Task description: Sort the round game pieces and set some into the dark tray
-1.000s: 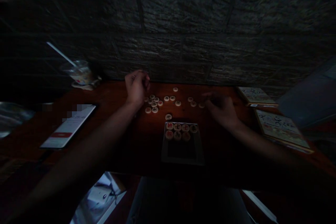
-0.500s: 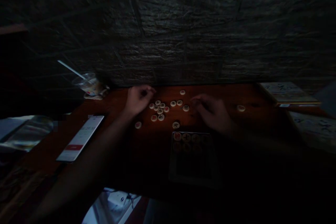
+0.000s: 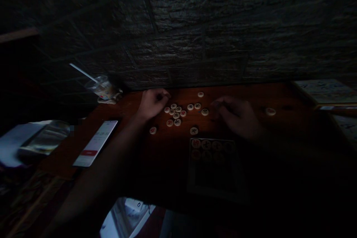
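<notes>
Several round pieces with red or dark characters, such as a dark-marked piece [image 3: 205, 112], lie loose on the brown wooden table [image 3: 134, 100]. My left hand [image 3: 154, 102] rests behind and left of the cluster, fingers curled with thumb and fingertips together; whatever they hold, if anything, is too small to tell. My right hand [image 3: 234, 115] is just right of the loose pieces, its fingers bent and blurred in the dim light. Nearer me, a shallow box [image 3: 192, 174] holds two rows of pieces at its far end. A lone red-marked piece [image 3: 270, 111] lies far right.
A phone [image 3: 96, 143] lies at the left. Behind it stands a plastic cup [image 3: 103, 89] with a straw. Flat boxes [image 3: 326, 93] are at the right end. A dark stone wall [image 3: 195, 37] rises behind the table.
The whole view has shifted, so things appear slightly further right. Both hands keep nearly the same places beside the pieces, and the pieces look unmoved.
</notes>
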The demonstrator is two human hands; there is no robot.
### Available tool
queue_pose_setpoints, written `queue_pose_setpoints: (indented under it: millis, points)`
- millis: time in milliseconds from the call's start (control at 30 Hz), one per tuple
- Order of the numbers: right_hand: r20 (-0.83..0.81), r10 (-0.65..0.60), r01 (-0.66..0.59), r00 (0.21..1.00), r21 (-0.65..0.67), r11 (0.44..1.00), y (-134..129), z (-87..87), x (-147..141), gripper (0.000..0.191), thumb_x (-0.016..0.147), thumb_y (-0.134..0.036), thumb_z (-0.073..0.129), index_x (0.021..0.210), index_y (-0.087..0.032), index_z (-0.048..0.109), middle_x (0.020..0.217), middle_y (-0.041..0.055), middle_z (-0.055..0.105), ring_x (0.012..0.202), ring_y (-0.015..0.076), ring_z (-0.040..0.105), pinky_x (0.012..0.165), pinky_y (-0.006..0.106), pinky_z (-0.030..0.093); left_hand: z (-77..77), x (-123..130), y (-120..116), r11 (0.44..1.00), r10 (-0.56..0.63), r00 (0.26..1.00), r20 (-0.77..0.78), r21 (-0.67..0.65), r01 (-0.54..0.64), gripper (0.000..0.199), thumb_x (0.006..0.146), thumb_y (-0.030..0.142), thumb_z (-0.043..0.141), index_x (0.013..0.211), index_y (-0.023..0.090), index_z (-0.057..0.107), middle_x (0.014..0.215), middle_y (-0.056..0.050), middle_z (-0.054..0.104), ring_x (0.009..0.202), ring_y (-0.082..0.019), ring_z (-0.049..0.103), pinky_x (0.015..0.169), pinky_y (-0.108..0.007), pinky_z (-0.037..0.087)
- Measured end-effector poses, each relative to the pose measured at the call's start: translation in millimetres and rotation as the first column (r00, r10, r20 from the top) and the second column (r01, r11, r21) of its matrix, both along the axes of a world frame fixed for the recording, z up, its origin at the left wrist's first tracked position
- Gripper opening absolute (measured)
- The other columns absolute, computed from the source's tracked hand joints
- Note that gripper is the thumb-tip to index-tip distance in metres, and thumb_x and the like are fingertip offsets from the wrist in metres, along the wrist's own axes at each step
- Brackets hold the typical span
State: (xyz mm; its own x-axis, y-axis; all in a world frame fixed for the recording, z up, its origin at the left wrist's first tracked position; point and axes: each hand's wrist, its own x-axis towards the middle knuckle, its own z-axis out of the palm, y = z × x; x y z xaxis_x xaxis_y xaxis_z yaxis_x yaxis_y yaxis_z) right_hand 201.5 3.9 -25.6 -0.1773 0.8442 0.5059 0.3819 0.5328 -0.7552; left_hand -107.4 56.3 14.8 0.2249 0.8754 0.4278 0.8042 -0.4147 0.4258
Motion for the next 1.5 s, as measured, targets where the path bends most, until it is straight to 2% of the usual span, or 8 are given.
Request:
queue_pose_setpoints:
  millis: [167, 433, 667, 733, 867, 1033, 1233, 1500]
  points:
    - [-0.097, -0.035, 0.029, 0.995, -0.063, 0.998, -1.5, 3.6, 0.0, 0.020, 0.096, -0.032, 0.057, 0.090, -0.021, 0.073, 0.064, 0.0000, 0.069, 0.058, 0.0169, 0.064, 0.058, 0.029, 0.049, -0.4, 3.0, -1.2, 0.999, -0.034, 0.999, -0.021, 0.020, 0.035, 0.024, 0.083, 0.027, 0.056, 0.083, 0.019, 0.078, 0.082, -0.005, 0.081, 0.075, -0.020, 0.072, 0.071, -0.029, 0.050]
    - [-0.453, -0.106, 0.018, 0.885, -0.193, 0.981, -6.5, 17.4, -0.5, 0.055, 0.097, -0.065, 0.050, 0.070, -0.020, 0.068, 0.052, 0.0042, 0.061, 0.044, 0.0154, 0.052, 0.040, 0.027, 0.035, 0.3, 16.8, -9.9, 0.990, -0.132, 0.991, -0.034, 0.050, 0.133, 0.026, 0.087, 0.032, 0.056, 0.078, 0.019, 0.076, 0.076, -0.004, 0.079, 0.069, -0.019, 0.070, 0.068, -0.030, 0.048]
    - [-0.388, -0.265, 0.260, 0.883, -0.067, 0.963, 7.1, 81.4, 43.7, 0.034, 0.092, -0.042, 0.059, 0.065, -0.023, 0.067, 0.051, 0.0011, 0.057, 0.043, 0.0139, 0.045, 0.043, 0.028, 0.029, 0.4, 25.2, -17.1, 0.980, -0.197, 0.980, -0.027, 0.030, 0.198, 0.024, 0.087, 0.032, 0.056, 0.081, 0.021, 0.077, 0.078, -0.003, 0.080, 0.066, -0.018, 0.070, 0.066, -0.028, 0.049]
    - [-0.294, -0.289, 0.284, 0.911, -0.059, 0.957, 8.0, 89.3, 59.5, 0.032, 0.092, -0.038, 0.058, 0.066, -0.024, 0.068, 0.052, 0.0018, 0.057, 0.043, 0.0145, 0.044, 0.044, 0.029, 0.028, -1.0, 27.3, -17.8, 0.976, -0.215, 0.976, -0.033, 0.025, 0.216, 0.024, 0.087, 0.033, 0.057, 0.079, 0.021, 0.076, 0.075, -0.003, 0.079, 0.062, -0.017, 0.068, 0.063, -0.027, 0.047]
    - [-0.113, -0.378, 0.381, 0.919, 0.001, 0.925, 3.1, 62.3, 73.2, 0.035, 0.093, -0.037, 0.053, 0.061, -0.025, 0.058, 0.053, 0.0007, 0.052, 0.045, 0.0151, 0.043, 0.045, 0.030, 0.029, -3.4, 31.4, -19.5, 0.969, -0.246, 0.968, -0.057, 0.002, 0.246, 0.025, 0.088, 0.034, 0.056, 0.078, 0.021, 0.075, 0.071, -0.002, 0.077, 0.059, -0.016, 0.065, 0.061, -0.026, 0.045]
    - [-0.018, -0.330, 0.330, 0.944, 0.031, 0.943, -5.1, 19.0, 65.5, 0.031, 0.087, -0.039, 0.061, 0.060, -0.024, 0.057, 0.058, 0.0013, 0.058, 0.054, 0.0170, 0.052, 0.053, 0.030, 0.037, -4.4, 39.7, -25.3, 0.955, -0.295, 0.953, -0.069, -0.019, 0.295, 0.027, 0.090, 0.034, 0.055, 0.080, 0.019, 0.075, 0.073, -0.003, 0.077, 0.061, -0.016, 0.067, 0.062, -0.027, 0.045]
    - [0.154, -0.206, 0.194, 0.966, 0.086, 0.977, -11.6, 14.2, 67.4, 0.024, 0.092, -0.034, 0.057, 0.075, -0.022, 0.070, 0.071, 0.0036, 0.071, 0.062, 0.0197, 0.065, 0.059, 0.031, 0.046, -4.5, 59.5, -41.2, 0.923, -0.385, 0.917, -0.100, -0.017, 0.385, 0.028, 0.092, 0.033, 0.054, 0.074, 0.020, 0.071, 0.063, 0.000, 0.069, 0.054, -0.013, 0.059, 0.056, -0.025, 0.040]
    - [0.189, -0.201, 0.196, 0.961, 0.046, 0.980, -6.3, 9.3, 71.6, 0.024, 0.094, -0.036, 0.058, 0.079, -0.023, 0.071, 0.070, 0.0042, 0.073, 0.061, 0.0212, 0.066, 0.057, 0.033, 0.047, -8.6, 61.2, -43.2, 0.923, -0.385, 0.915, -0.122, -0.039, 0.383, 0.027, 0.093, 0.031, 0.056, 0.074, 0.020, 0.071, 0.066, 0.000, 0.071, 0.057, -0.014, 0.061, 0.058, -0.026, 0.042]
